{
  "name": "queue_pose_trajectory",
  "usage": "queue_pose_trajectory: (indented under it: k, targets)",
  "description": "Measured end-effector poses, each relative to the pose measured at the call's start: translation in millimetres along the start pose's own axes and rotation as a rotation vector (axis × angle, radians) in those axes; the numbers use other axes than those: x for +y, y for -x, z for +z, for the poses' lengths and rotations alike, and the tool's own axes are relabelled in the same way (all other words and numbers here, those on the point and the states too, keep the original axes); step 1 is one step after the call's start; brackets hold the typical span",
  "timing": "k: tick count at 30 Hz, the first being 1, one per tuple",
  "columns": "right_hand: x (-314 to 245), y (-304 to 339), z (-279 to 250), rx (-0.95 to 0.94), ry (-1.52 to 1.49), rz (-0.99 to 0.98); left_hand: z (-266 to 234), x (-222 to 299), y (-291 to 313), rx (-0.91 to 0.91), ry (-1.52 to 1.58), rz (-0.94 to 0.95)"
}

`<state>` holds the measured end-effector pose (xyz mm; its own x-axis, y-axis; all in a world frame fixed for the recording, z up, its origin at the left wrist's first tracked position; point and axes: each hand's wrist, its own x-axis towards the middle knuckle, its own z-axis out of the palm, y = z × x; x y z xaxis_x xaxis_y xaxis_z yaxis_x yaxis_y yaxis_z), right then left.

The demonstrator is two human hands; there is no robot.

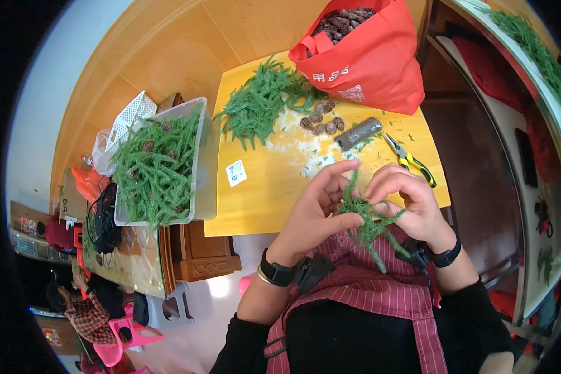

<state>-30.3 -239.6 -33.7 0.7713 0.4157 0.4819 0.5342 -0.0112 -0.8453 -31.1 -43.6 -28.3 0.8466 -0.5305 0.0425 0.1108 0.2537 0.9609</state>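
Note:
A green artificial pine sprig (374, 232) with several thin branches is held over the near edge of the yellow table (255, 206). My left hand (321, 212) grips it from the left, its thumb pressed along the middle of the sprig. From the right, my right hand (414, 202) pinches at the centre of the same sprig, fingertips close together; what exactly lies between them is hard to make out. Beyond my hands are several small brown pine cones (321, 123), a dark wrapped bundle (359, 134) and pliers (410, 161) with yellow and black handles.
A pile of green sprigs (262, 103) lies at the table's far left. Behind the cones stands a red bag (380, 75) full of pine cones. On the left, a clear plastic bin (201, 168) holds more sprigs. A white label (235, 173) lies nearby. Shelving (480, 124) borders the right.

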Motion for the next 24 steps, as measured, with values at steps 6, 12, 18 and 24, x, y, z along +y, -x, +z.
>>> queue_pose_trajectory:
  k: [6,12,18,24]
  targets:
    - [19.4,11.9,-31.3,0.164,0.674,0.232,0.9,-18.3,-10.0,0.133,-0.126,0.133]
    - [63.5,52.9,-56.6,0.064,0.954,0.601,-1.7,-16.6,-22.0,0.090,-0.436,0.242]
    - [66.9,41.8,-58.8,-0.026,0.939,0.668,-1.8,-14.4,-25.6,0.176,-0.409,0.243]
    - [62.0,43.6,-74.1,0.240,0.352,0.655,-12.0,-14.0,-23.4,0.249,-0.432,0.244]
